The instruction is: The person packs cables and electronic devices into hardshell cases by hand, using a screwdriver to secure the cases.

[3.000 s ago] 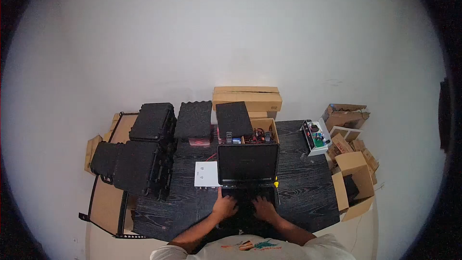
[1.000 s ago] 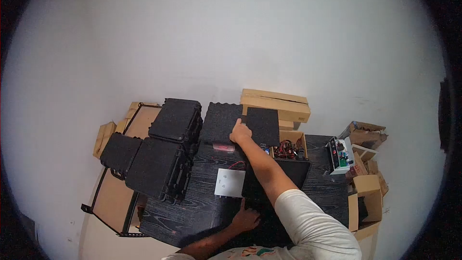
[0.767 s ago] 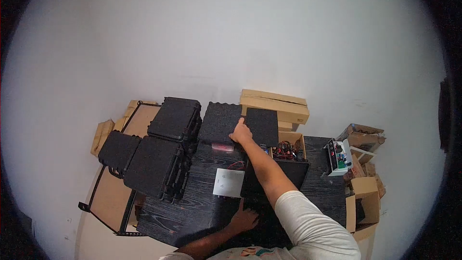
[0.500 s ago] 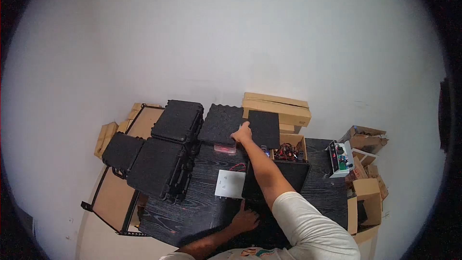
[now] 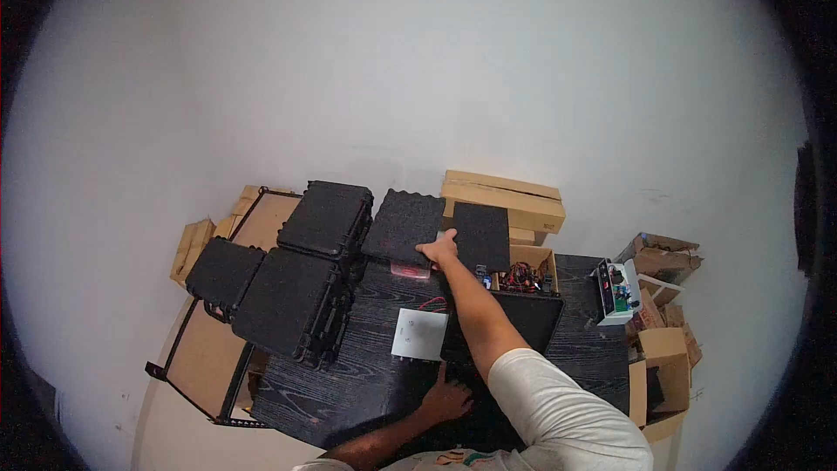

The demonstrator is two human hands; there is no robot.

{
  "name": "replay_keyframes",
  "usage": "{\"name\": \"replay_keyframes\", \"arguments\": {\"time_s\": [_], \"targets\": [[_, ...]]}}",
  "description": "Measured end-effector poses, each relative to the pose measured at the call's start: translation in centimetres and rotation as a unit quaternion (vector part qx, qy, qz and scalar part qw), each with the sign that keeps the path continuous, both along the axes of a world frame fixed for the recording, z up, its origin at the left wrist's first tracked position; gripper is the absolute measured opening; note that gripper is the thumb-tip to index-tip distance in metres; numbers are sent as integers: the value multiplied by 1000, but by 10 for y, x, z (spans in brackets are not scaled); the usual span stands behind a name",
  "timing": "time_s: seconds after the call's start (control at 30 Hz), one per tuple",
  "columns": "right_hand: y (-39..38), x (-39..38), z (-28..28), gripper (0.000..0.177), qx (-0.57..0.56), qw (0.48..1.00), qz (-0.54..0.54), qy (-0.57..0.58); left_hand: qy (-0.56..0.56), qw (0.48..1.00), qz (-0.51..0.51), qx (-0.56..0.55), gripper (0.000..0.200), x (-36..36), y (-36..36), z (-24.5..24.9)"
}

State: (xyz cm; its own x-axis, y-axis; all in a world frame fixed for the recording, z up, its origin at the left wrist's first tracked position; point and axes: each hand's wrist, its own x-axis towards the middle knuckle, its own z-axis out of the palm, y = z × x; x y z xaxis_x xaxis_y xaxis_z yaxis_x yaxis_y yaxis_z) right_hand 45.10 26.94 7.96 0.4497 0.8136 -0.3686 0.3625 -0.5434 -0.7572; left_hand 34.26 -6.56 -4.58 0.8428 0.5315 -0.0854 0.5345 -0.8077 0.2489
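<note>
My right hand (image 5: 440, 249) reaches across the table, closed on the near right edge of a black foam sheet (image 5: 403, 225) with a wavy far edge. Under that sheet's front edge shows part of a clear reddish box (image 5: 410, 270). A flat black foam panel (image 5: 481, 235) lies just right of the hand. My left hand (image 5: 446, 398) rests low over the dark open case (image 5: 514, 324), fingers loosely apart and one pointing forward. Just ahead of it lies a white box (image 5: 420, 334) with small marks and a red wire (image 5: 432, 303).
Several black hard cases (image 5: 292, 301) stand at the left. A cardboard box of wires (image 5: 527, 275) sits behind the open case. A white device with a green circuit board (image 5: 615, 293) is at the right table edge. Cardboard boxes (image 5: 667, 375) stand beyond it.
My right hand has come slightly nearer along the foam sheet's edge. My left hand stays nearly in place, and the whole view has shifted a little.
</note>
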Motion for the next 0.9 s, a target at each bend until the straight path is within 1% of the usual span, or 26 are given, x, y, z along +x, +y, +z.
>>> {"name": "replay_keyframes", "arguments": {"time_s": [0.1,0.2,0.27,0.3,0.37,0.4,0.5,0.6,0.67,0.7,0.77,0.8,0.9], "targets": [[9,0,-18,98,-12,999,31,-31,25,999,2,-25,42,1,1,7],[12,0,-16,100,-37,999,13,-11,32,999,-3,-15,42,0,1,8],[11,2,-16,96,-14,1000,-3,-10,46,999,-13,-1,41,1,1,11],[9,5,-17,94,-3,1000,-12,-9,31,999,-9,1,41,1,0,6],[33,23,-45,84,-18,997,41,-60,0,1000,0,9,40,2,0,-11],[43,30,-54,80,-24,994,67,-86,2,1000,-1,9,40,3,0,-9],[16,23,-17,69,25,996,42,-81,3,1000,-10,11,40,2,1,-9],[34,21,-35,53,103,990,9,-99,22,999,-24,13,44,2,3,-17],[13,10,5,49,154,986,7,63,72,997,-31,10,50,2,3,-6],[-1,5,30,47,177,974,6,144,39,999,-21,18,46,1,2,-6],[-12,9,49,41,270,945,69,172,-27,999,-1,33,39,-2,-2,-8],[-18,13,59,39,316,925,101,184,-24,999,2,24,39,-2,-1,-7],[-68,51,109,33,363,892,190,191,-23,1000,9,-9,40,0,0,1]]}}
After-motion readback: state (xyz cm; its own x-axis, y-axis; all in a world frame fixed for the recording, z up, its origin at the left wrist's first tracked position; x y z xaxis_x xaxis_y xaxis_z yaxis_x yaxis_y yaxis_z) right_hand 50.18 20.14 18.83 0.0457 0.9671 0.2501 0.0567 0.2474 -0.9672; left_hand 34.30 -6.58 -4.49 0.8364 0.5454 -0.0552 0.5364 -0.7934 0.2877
